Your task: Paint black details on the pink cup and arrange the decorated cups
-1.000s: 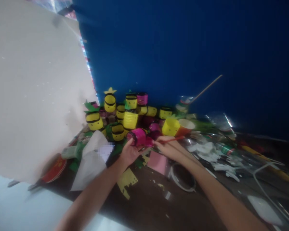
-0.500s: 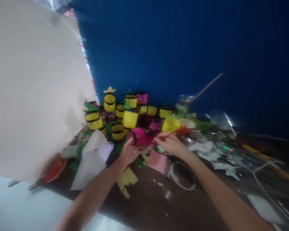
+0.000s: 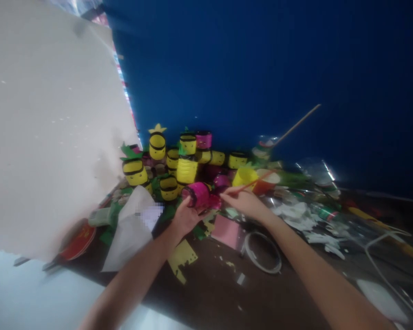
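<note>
Holding magenta cup in left hand, fingers closed beneath it and thumb near its dark-banded end; tilted over, raised above dark tabletop, in front of clustered yellow cups. Pinching slim red stick in right hand, with shaft slanting up and back past the orange cup; cannot make out the stick's working end, nor tell whether touching the small magenta flap beside the held cup. Probably best to steady the left wrist, support the cup from below and avoid squeezing, given what look like thin walls. Better to guide with short, light finger movements than with the whole forearm, and to turn the cup rather than reach around it. Watch for snagging the stick's rear end on cups behind. Noting on tabletop: pink block nearest the hands, notched yellow sheet by left forearm, pale ring beside right forearm, white scraps farther right, white sheet at left. Bounded behind by deep blue wall, at left by speckled pale wall. Dimly lit, blurred toward edges.
</note>
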The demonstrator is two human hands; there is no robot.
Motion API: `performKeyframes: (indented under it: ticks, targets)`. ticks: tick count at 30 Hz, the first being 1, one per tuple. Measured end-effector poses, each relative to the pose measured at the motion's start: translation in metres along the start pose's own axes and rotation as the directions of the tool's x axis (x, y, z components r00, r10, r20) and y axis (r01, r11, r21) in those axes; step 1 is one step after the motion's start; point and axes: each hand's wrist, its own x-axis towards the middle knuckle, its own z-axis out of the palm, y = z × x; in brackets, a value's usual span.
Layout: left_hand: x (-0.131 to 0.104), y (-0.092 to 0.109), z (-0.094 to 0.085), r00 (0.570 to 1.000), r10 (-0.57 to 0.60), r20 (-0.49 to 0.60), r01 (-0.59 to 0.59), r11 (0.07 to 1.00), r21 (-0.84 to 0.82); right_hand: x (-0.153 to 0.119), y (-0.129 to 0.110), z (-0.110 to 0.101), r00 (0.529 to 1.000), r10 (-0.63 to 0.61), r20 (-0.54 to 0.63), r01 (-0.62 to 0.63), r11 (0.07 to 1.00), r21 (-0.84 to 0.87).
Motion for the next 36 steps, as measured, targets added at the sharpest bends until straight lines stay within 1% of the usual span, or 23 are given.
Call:
performKeyframes:
  ticks: [3, 5, 7, 9, 12, 14, 16, 18, 20, 22, 24, 25, 27, 29, 31, 34, 35, 36]
  targets:
    - [0.000, 0.000, -0.001, 1.000, 0.006, -0.007, -0.006, 1.000, -0.011, 0.003, 0.000, 0.001, 0.998, -0.014, -0.063, 0.014, 1.000, -0.008]
    - [0.000, 0.000, -0.001, 1.000, 0.011, 0.006, -0.011, 1.000, 0.000, 0.004, 0.000, 0.003, 0.998, -0.022, -0.052, 0.021, 1.000, -0.020]
    - [-0.001, 0.000, 0.000, 1.000, 0.010, 0.014, -0.010, 1.000, 0.019, 0.004, 0.000, 0.006, 1.000, -0.012, -0.022, 0.012, 1.000, 0.004]
    - [-0.002, 0.000, 0.001, 1.000, 0.010, 0.015, -0.011, 0.999, 0.032, 0.001, 0.002, 0.006, 0.999, 0.032, -0.007, -0.032, 0.996, 0.084]
    - [-0.003, 0.000, 0.003, 1.000, 0.014, 0.028, -0.015, 0.999, 0.040, -0.003, 0.008, 0.004, 0.994, 0.107, -0.007, -0.101, 0.958, 0.267]
    - [-0.003, 0.000, 0.004, 1.000, 0.014, 0.027, -0.015, 0.999, 0.034, -0.007, 0.015, 0.002, 0.991, 0.132, -0.035, -0.111, 0.926, 0.360]
    - [-0.003, 0.000, 0.003, 1.000, 0.007, 0.005, -0.007, 1.000, 0.020, -0.012, 0.024, 0.002, 0.983, 0.162, -0.091, -0.109, 0.900, 0.423]
    - [-0.002, 0.000, 0.001, 1.000, -0.004, -0.021, 0.004, 1.000, 0.010, -0.019, 0.034, 0.005, 0.969, 0.201, -0.144, -0.103, 0.859, 0.502]
    - [-0.001, -0.001, -0.001, 0.999, -0.002, -0.048, 0.002, 1.000, 0.004, -0.026, 0.043, 0.013, 0.950, 0.256, -0.178, -0.100, 0.792, 0.603]
    - [0.000, -0.003, -0.002, 0.997, 0.005, -0.076, -0.005, 1.000, 0.001, -0.036, 0.051, 0.023, 0.930, 0.308, -0.199, -0.087, 0.713, 0.695]
    - [0.001, -0.003, -0.001, 0.995, 0.010, -0.102, -0.010, 1.000, 0.001, -0.046, 0.057, 0.036, 0.906, 0.351, -0.235, -0.057, 0.654, 0.754]
    - [0.001, -0.004, -0.001, 0.994, 0.008, -0.113, -0.008, 1.000, 0.005, -0.051, 0.059, 0.043, 0.883, 0.382, -0.273, -0.035, 0.635, 0.772]
    - [0.000, -0.004, -0.001, 0.992, 0.004, -0.124, -0.001, 1.000, 0.022, -0.062, 0.060, 0.054, 0.840, 0.415, -0.349, 0.012, 0.629, 0.777]
    - [-0.001, -0.004, 0.000, 0.994, -0.009, -0.113, 0.014, 0.999, 0.041, -0.074, 0.056, 0.061, 0.818, 0.391, -0.422, 0.083, 0.646, 0.759]
    - [-0.001, -0.004, 0.000, 0.996, -0.023, -0.084, 0.027, 0.999, 0.046, -0.085, 0.048, 0.063, 0.821, 0.302, -0.484, 0.168, 0.682, 0.712]
    - [-0.002, -0.005, -0.001, 0.997, -0.042, -0.066, 0.046, 0.998, 0.053, -0.100, 0.030, 0.060, 0.821, 0.087, -0.565, 0.308, 0.766, 0.565]
    - [-0.002, -0.005, -0.001, 0.997, -0.043, -0.065, 0.047, 0.997, 0.060, -0.104, 0.024, 0.059, 0.807, 0.007, -0.591, 0.354, 0.796, 0.492]
    - [-0.002, -0.005, -0.001, 0.997, -0.042, -0.062, 0.046, 0.997, 0.068, -0.106, 0.018, 0.058, 0.782, -0.064, -0.620, 0.399, 0.815, 0.419]
